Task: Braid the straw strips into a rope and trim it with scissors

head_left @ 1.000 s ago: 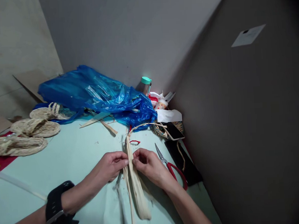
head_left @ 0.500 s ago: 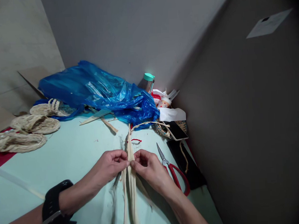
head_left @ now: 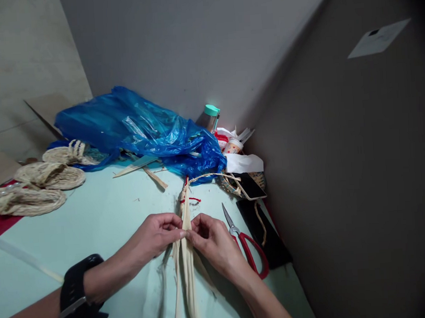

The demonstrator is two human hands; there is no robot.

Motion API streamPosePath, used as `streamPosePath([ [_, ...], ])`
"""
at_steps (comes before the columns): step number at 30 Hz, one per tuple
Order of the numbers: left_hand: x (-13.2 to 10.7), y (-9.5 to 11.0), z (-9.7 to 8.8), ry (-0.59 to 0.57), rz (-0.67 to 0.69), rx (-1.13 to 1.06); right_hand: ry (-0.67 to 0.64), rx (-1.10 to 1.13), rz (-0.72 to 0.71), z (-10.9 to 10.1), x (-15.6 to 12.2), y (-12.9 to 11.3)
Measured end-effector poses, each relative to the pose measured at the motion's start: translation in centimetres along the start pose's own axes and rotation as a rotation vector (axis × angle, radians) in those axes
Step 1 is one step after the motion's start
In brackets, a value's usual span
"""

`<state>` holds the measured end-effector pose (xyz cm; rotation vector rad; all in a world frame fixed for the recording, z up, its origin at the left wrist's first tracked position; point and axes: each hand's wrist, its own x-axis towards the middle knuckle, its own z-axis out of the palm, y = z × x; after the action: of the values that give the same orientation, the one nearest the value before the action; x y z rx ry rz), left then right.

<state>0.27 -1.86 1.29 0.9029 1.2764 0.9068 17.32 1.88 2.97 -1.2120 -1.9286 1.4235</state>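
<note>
A bundle of pale, dry plant-fibre strips point(head_left: 190, 275) runs lengthwise in front of me, its far end by a red cord point(head_left: 190, 199) near the blue bag. My left hand point(head_left: 165, 231) pinches the strips from the left between thumb and fingers. From the other side, my right hand point(head_left: 208, 233) pinches them at the same spot, so the two thumbs nearly meet. Below the hands the strips hang down in separate lengths toward me. A thin curved strand point(head_left: 213, 174) arcs off to the right from the far end.
Red-handled scissors point(head_left: 252, 255) lie right of my right hand, beside a black flat object point(head_left: 268, 242). A phone point(head_left: 250, 185) rests on a woven basket. A blue plastic bag point(head_left: 134, 120), a bottle point(head_left: 210, 116) and woven straw sandals point(head_left: 51, 176) sit farther back.
The bundle's upper part has narrowed and shifted slightly right, baring more of the red cord. Both hands stay pinched at nearly the same place.
</note>
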Motion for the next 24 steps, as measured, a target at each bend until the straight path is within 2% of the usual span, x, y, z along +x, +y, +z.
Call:
streamPosePath([
  [6,-0.3,0.5,0.0,-0.040,0.028,-0.003,-0.038,0.186,0.086,0.3,0.1,0.0],
  [10,-0.2,0.3,0.0,-0.026,0.020,-0.001,-0.067,0.258,0.122,0.2,0.2,0.1],
  [15,-0.1,0.0,0.1,0.030,0.030,0.075,-0.016,0.083,0.046,0.2,0.0,-0.2],
  [21,-0.2,0.1,0.2,0.039,0.054,0.104,0.021,-0.046,0.012,0.6,-0.2,-0.4],
  [24,-0.1,0.2,0.2,0.044,0.084,0.092,0.080,-0.143,-0.021,1.1,-0.2,-0.3],
])
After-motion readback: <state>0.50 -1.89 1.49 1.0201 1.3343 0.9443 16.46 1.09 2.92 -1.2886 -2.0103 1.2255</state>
